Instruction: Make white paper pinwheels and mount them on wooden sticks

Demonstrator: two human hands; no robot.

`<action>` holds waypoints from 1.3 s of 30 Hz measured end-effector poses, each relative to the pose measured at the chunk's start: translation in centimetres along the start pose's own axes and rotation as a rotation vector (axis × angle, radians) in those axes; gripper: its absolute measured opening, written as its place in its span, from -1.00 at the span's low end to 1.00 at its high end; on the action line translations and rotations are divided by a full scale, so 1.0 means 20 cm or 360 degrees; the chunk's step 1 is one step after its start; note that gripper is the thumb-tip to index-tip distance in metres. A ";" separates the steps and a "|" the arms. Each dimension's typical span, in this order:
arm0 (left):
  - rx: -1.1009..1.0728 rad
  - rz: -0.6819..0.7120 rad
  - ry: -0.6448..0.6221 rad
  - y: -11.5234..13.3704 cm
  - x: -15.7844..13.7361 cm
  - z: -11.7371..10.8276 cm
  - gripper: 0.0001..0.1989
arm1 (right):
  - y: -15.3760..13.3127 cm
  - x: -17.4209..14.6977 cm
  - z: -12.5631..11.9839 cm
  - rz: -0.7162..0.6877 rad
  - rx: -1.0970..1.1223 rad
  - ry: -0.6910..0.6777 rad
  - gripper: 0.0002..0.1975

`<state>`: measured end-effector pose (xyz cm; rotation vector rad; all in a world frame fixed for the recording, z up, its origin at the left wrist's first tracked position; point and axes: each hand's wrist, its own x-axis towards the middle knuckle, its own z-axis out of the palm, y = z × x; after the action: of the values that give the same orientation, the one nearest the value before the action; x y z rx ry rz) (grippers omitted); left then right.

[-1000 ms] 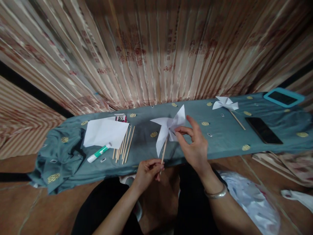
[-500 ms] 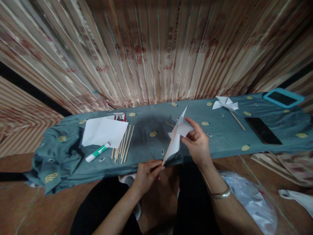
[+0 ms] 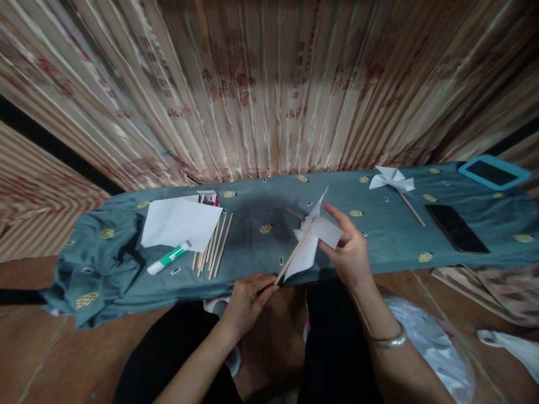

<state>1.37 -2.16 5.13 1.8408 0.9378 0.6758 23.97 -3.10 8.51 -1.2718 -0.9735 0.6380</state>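
My left hand [image 3: 251,303] is closed around the lower end of a wooden stick that bears a white paper pinwheel [image 3: 306,252]. The pinwheel is held tilted above the front part of the cloth-covered table [image 3: 252,255], its blades up and to the right. My right hand [image 3: 348,249] is beside the blades, index finger stretched out and apart from the thumb. Its thumb is at the edge of the right blade, partly hidden by the paper; whether it presses on it is unclear. Behind the pinwheel, a thin dark object [image 3: 293,212] is mostly covered.
On the left lie white paper sheets [image 3: 179,221], a green-and-white glue stick [image 3: 169,258], several wooden sticks [image 3: 219,247] and a small open box [image 3: 208,198]. To the right are another pinwheel [image 3: 392,178], a black phone [image 3: 457,228] and a blue-framed tablet [image 3: 493,171]. Curtains [image 3: 269,84] hang behind.
The pinwheel's blades have turned more toward me, with one blade now pointing right. My right hand has shifted slightly right; my left hand keeps its hold on the stick.
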 end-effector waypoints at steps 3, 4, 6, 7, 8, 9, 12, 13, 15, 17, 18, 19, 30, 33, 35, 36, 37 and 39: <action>-0.0213 -0.0159 -0.0021 -0.01 -0.01 0.00 -0.77 | -0.01 0.00 -0.03 -0.0039 0.0028 0.0162 -0.36; -0.0336 -0.0241 -0.0027 -0.02 -0.01 0.00 -0.76 | -0.02 0.01 -0.05 -0.0094 -0.0016 0.0248 -0.38; -0.0616 -0.0433 -0.0039 -0.03 -0.03 0.01 -0.70 | -0.04 0.00 -0.09 -0.0222 -0.0152 0.0399 -0.40; -0.0739 -0.0533 -0.0046 -0.04 -0.05 0.02 -0.66 | -0.05 -0.01 -0.10 -0.0272 -0.0230 0.0429 -0.41; -0.0837 -0.0627 -0.0048 -0.05 -0.07 0.02 -0.62 | -0.06 -0.02 -0.11 -0.0302 -0.0312 0.0416 -0.41; -0.0908 -0.0708 -0.0040 -0.05 -0.10 0.03 -0.59 | -0.05 -0.04 -0.11 -0.0315 -0.0400 0.0369 -0.43; -0.1038 -0.0880 0.0035 -0.07 -0.20 0.07 -0.57 | -0.03 -0.11 -0.05 -0.0332 -0.0673 0.0072 -0.49; -0.1076 -0.0925 0.0061 -0.07 -0.23 0.08 -0.56 | -0.01 -0.13 -0.03 -0.0343 -0.0749 -0.0053 -0.51; -0.1149 -0.1001 0.0090 -0.09 -0.29 0.12 -0.56 | 0.02 -0.15 0.03 -0.0360 -0.0850 -0.0311 -0.53; -0.1208 -0.1048 0.0110 -0.11 -0.33 0.14 -0.55 | 0.06 -0.13 0.08 -0.0358 -0.0915 -0.0560 -0.54; -0.1230 -0.1065 0.0126 -0.12 -0.34 0.16 -0.55 | 0.09 -0.12 0.10 -0.0359 -0.0948 -0.0678 -0.55; -0.1246 -0.1082 0.0148 -0.14 -0.35 0.16 -0.54 | 0.11 -0.10 0.13 -0.0373 -0.0986 -0.0793 -0.55; -0.1331 -0.1121 0.0151 -0.22 -0.34 0.20 -0.49 | 0.30 -0.01 0.25 -0.0549 -0.1383 -0.1339 -0.51; -0.1360 -0.1104 0.0127 -0.22 -0.34 0.21 -0.49 | 0.31 0.00 0.24 -0.0613 -0.1367 -0.1396 -0.48; -0.1367 -0.1107 0.0119 -0.22 -0.34 0.21 -0.50 | 0.31 0.00 0.23 -0.0654 -0.1364 -0.1438 -0.49; -0.1374 -0.1114 0.0118 -0.22 -0.34 0.22 -0.49 | 0.31 0.00 0.23 -0.0670 -0.1371 -0.1460 -0.49; -0.1384 -0.1125 0.0124 -0.21 -0.34 0.22 -0.49 | 0.31 0.00 0.23 -0.0682 -0.1379 -0.1479 -0.50; -0.1406 -0.1148 0.0142 -0.21 -0.34 0.22 -0.49 | 0.31 0.00 0.23 -0.0695 -0.1398 -0.1510 -0.50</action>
<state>-0.38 -8.81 -0.88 0.6344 1.0396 0.5697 20.63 0.53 2.45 -1.4077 -2.4324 0.4554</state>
